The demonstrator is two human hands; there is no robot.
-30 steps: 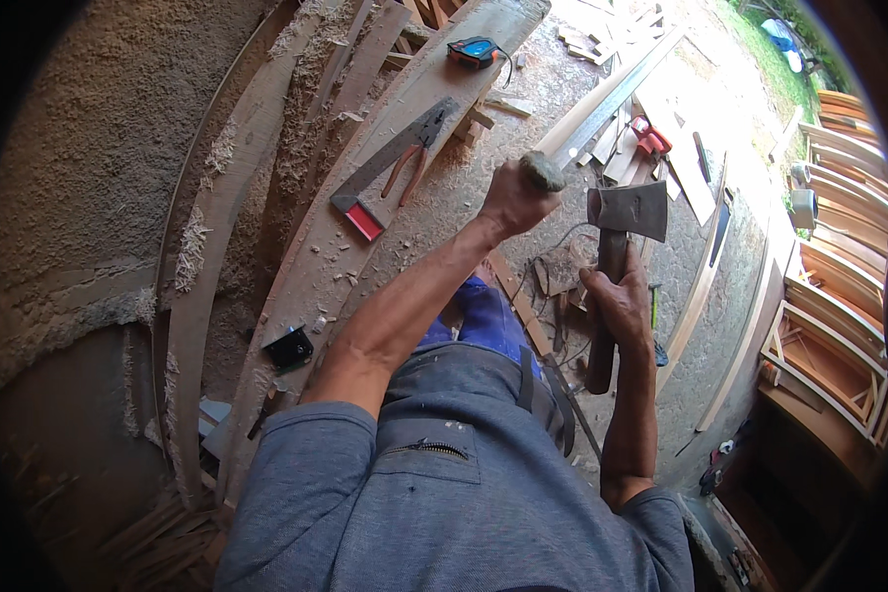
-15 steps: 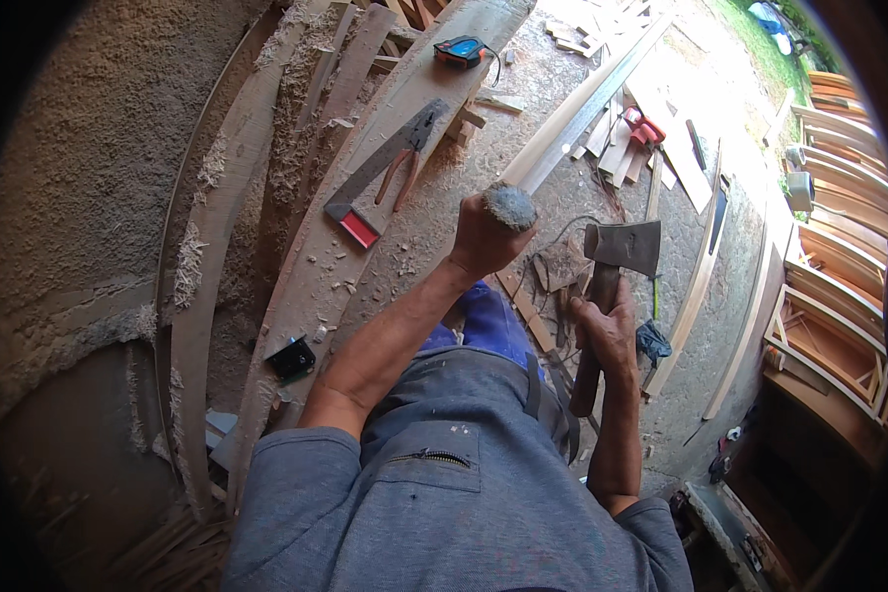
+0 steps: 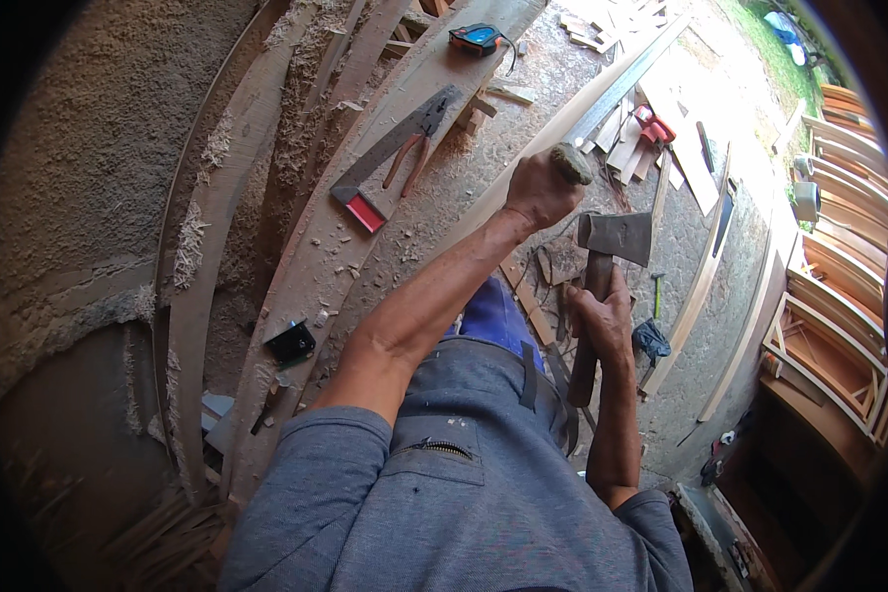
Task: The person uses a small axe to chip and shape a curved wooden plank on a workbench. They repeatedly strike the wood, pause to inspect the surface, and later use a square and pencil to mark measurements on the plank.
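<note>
My left hand (image 3: 545, 189) is closed round a grey, rounded stone (image 3: 570, 164), whose rough end shows above the fist. It is held above a long pale plank (image 3: 503, 192), a short way up and left of the hatchet. A hatchet (image 3: 616, 239) stands upright in my right hand (image 3: 605, 316), with its broad dark metal head at the top. My fingers wrap the wooden handle below the head, and the handle's lower end sticks out beneath. Stone and hatchet head are apart.
On the thick board at left lie a try square (image 3: 390, 153), pincers (image 3: 410, 163), a tape measure (image 3: 477, 39) and a small black box (image 3: 290, 342). A red-handled saw (image 3: 653, 125) rests on planks ahead. Curved wooden frames (image 3: 839, 306) are stacked at right.
My left hand has moved right with the stone, nearer the hatchet head. The hatchet stays in my right hand, slightly shifted left and tilted. The view has turned a little.
</note>
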